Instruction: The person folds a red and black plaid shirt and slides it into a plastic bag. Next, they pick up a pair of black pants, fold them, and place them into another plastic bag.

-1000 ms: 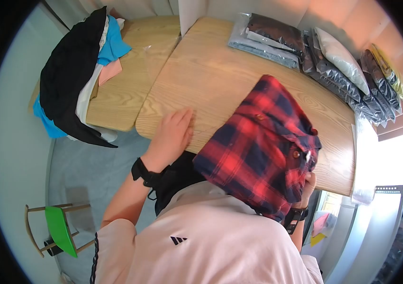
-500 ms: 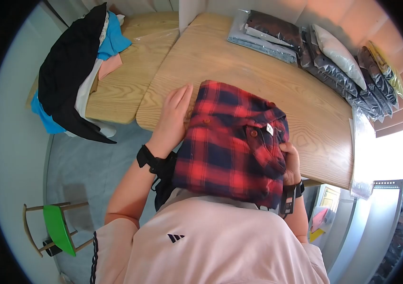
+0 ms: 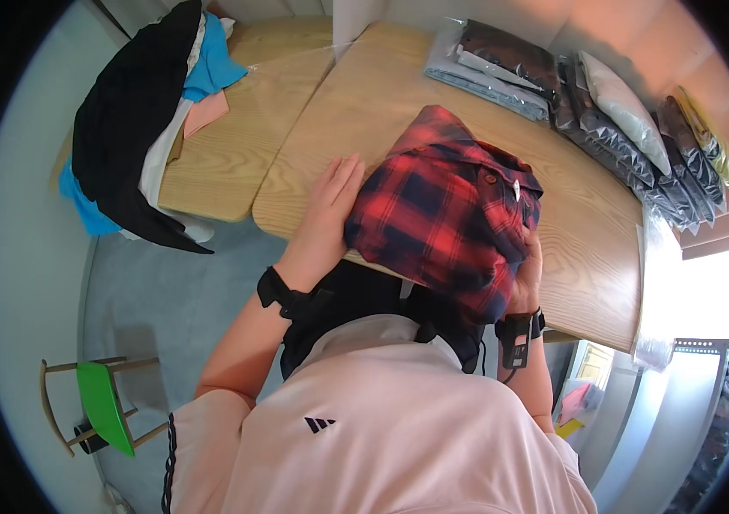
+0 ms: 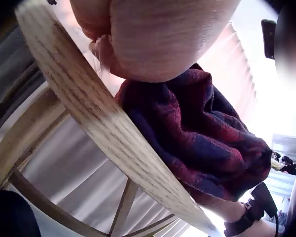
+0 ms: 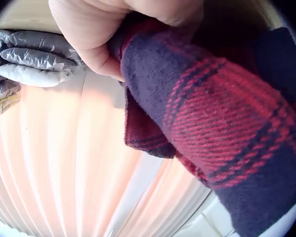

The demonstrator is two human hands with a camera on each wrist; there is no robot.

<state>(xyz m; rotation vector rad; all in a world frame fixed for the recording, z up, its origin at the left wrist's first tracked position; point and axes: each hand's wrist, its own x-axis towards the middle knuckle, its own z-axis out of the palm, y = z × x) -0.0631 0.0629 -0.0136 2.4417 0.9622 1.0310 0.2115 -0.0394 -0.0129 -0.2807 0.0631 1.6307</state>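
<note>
While my right fingers [image 3: 530, 247] grip the plaid shirt [image 3: 433, 206] over the desk's [image 3: 591, 257] near edge, my left fingers [image 3: 344, 175] lie straight alongside it. Bagged garments [image 3: 600, 133] line the far right; loose clothes [image 3: 124, 128] heap leftward. Against the earlier frame, the shirt sits farther from my chest, more rumpled.

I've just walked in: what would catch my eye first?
First comes the red plaid shirt, between left hand and right hand, over the near edge of the wooden table. Next, the green chair seat, lower left in the head view, and plastic-wrapped packages at the table's far right.
</note>
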